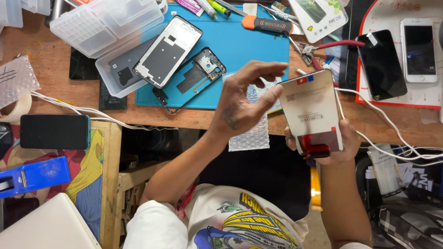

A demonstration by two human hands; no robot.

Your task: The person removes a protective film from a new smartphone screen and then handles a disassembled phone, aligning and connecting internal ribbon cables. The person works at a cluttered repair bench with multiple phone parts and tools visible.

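I'm looking down at the bench: my right hand is clamped under a replacement screen, back side up, held over the bench edge at about four o'clock from the blue mat. My left hand hovers open beside it, fingers spread, thumb just touching the panel's left edge, gripping nothing. By my read, teardown is done: a bare phone frame and a back cover lie apart on the mat at ten o'clock from my hands, and the new panel is unwrapped, with bubble wrap lying under my left hand. Fitting the panel into the frame looks not yet done. Containers now: a clear plastic tray sits at the mat's nine o'clock with a dark flat part inside it, the back cover overlapping its rim; behind it, a clear lidded box, contents too faint to tell. A screwdriver and pliers rest at twelve o'clock.
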